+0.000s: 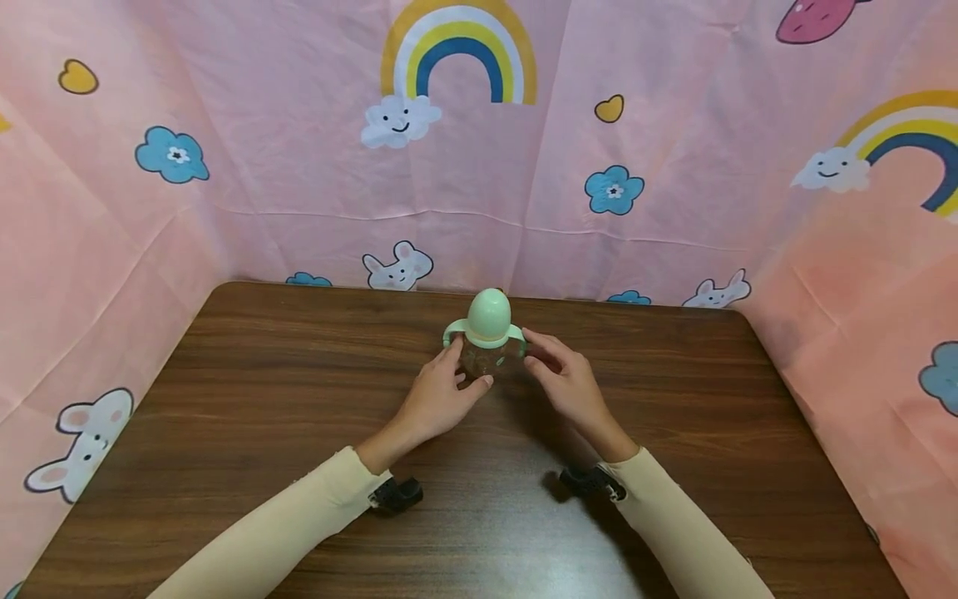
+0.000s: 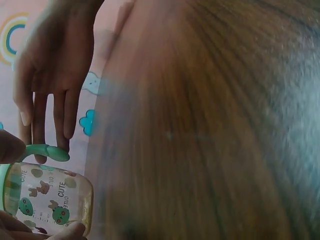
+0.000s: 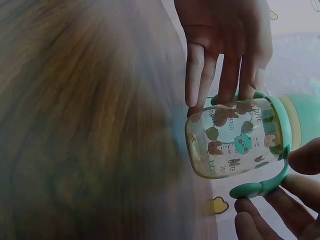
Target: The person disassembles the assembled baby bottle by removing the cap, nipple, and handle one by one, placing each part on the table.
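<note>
Bottle [image 1: 488, 349], one only, clear with mint cap and two handles, printed "CUTE", stands on the desk [image 1: 262, 399]; left hand [image 1: 437, 398] cups it, right hand [image 1: 566, 383] touches it with fingers straight.

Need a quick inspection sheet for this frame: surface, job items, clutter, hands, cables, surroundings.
Surface: dark wooden table, glare patch near the front edge.
Job's things: clear baby bottle with cartoon prints, mint green cap and two side handles, standing upright near the table's far edge.
Clutter: nothing seen.
Hands: left hand at the bottle's left side, thumb against the body; right hand at the right side, fingers near the handle. Firm grip cannot be confirmed.
Cables: nothing seen; a black wrist mount on each sleeve.
Surroundings: pink cloth backdrop with rainbows, clouds, rabbits and flowers on three sides.
</note>
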Demonstrator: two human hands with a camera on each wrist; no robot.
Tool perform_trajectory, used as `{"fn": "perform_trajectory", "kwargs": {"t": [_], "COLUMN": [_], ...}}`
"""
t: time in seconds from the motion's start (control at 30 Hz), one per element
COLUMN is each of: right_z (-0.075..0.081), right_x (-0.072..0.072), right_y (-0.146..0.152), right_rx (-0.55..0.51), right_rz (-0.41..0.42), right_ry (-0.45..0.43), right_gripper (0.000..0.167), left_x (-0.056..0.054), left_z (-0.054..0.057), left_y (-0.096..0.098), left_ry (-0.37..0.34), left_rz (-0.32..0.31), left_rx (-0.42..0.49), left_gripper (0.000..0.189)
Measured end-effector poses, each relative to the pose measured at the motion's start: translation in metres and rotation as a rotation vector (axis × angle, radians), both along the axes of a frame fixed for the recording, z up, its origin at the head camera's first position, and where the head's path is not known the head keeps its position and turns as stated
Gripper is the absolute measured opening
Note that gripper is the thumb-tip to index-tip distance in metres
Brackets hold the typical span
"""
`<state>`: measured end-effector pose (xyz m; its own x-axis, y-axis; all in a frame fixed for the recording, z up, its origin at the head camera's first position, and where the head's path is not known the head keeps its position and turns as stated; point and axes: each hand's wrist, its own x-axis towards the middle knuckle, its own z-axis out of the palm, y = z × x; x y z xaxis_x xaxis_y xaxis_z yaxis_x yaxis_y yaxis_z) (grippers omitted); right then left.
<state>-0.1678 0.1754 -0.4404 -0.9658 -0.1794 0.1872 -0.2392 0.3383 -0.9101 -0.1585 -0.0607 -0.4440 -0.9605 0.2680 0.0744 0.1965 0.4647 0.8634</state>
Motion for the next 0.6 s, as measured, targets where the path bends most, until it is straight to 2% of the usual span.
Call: {"fn": "perform_trajectory", "kwargs": {"t": [0.3,0.4,0.47,0.6], "right_z": [-0.003,-0.003,-0.003,-0.005], "right_x": [0.008,0.009,0.010,0.010], "right_y": [0.014,0.017,0.019,0.021], "right_rx": [0.004,0.000,-0.006,-0.024], "right_rz": [-0.020,-0.026,-0.027,-0.024], "right_ry": [-0.023,-0.024,-0.024,-0.025], "right_gripper": [0.045,0.045,0.044,0.044], "left_x": [0.003,0.003,0.004,0.002], "left_z": [-0.011,-0.014,-0.011,-0.014], "left_y": [0.010,0.012,0.015,0.016], "left_ry": [0.078,0.075,0.061,0.078], "left_rz": [-0.049,-0.061,-0.056,-0.062], "left_rx": [0.019,0.013,0.014,0.004], "left_gripper": [0.080,0.080,0.078,0.072]}}
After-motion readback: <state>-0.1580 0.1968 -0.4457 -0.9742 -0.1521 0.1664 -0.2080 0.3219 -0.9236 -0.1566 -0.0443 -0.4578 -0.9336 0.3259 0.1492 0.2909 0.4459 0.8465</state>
